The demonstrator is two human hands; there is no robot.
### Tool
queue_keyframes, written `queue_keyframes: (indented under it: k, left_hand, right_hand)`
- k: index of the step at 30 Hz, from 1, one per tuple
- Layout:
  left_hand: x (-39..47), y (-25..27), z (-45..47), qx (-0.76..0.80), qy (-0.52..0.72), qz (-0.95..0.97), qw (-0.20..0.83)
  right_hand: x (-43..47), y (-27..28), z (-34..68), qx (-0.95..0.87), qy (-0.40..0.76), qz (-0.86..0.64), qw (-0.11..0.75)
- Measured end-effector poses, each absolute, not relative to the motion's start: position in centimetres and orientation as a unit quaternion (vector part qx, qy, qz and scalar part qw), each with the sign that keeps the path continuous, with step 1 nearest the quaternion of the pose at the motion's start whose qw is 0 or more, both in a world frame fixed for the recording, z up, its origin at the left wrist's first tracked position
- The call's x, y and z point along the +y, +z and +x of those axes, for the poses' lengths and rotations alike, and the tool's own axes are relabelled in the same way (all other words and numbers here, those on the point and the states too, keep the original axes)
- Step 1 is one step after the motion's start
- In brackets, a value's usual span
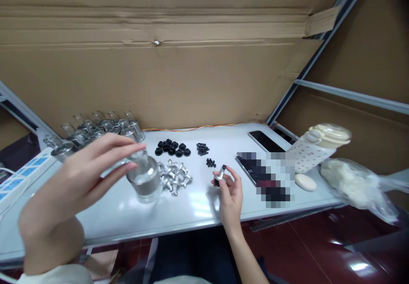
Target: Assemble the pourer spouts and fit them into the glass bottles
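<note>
My left hand (96, 169) pinches the narrow clear top of a glass jar (147, 181) with a metal band, upright at the table. Whether its base touches the surface I cannot tell. My right hand (230, 190) is closed around a small silver metal fitting (221, 172) with a black base and a dark tip, held upright between thumb and fingers. Beside the jar lies a pile of silver branched metal parts (175, 177). Behind these sit round black caps (172, 148), dark screws (202, 149) and tiny black pieces (211, 163).
Several metal-banded glass jars (96, 128) stand at the back left, near a white power strip (27, 173). On the right are two phones (265, 141), a dotted bottle (315, 149), a white oval object (305, 182) and a plastic bag (351, 186). Cardboard (191, 83) walls the back.
</note>
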State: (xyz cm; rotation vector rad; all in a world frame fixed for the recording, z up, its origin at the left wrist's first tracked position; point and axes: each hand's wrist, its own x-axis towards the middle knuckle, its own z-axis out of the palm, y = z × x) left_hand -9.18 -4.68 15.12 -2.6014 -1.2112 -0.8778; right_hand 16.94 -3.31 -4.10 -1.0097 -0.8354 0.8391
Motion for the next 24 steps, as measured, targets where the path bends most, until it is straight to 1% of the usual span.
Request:
queue_keyframes:
  k: [4,7,9,14,17,22,24]
  left_hand:
    - [-4.4,14.2,-5.5,-0.29,-0.264,-0.92,-0.015]
    - [-3.7,13.0,-2.8,-0.25,-0.223,-0.939,-0.079]
    - [-3.2,12.0,-1.6,-0.233,-0.213,-0.944,-0.101]
    - [-1.9,10.1,-0.7,-0.233,-0.178,-0.953,-0.076]
    - [-1.4,9.7,-0.8,-0.256,-0.177,-0.946,-0.092]
    - [-0.4,9.7,-0.9,-0.277,-0.175,-0.922,-0.207]
    - [0.4,9.5,-0.9,-0.266,-0.182,-0.912,-0.253]
  right_hand:
    - [-3.4,-3.9,16.9,-0.377,0.373,-0.457,0.714]
    - [-3.6,-3.6,16.9,-0.376,0.372,-0.459,0.714]
    - [-3.6,-3.4,16.9,-0.377,0.376,-0.455,0.714]
    - [-3.8,-3.3,16.9,-0.374,0.38,-0.443,0.72]
    - [-3.8,-3.4,16.9,-0.384,0.364,-0.45,0.72]
    - [-3.9,-2.7,17.1,-0.452,0.299,-0.468,0.698]
    - [-3.9,-1.6,17.2,-0.495,0.266,-0.448,0.695]
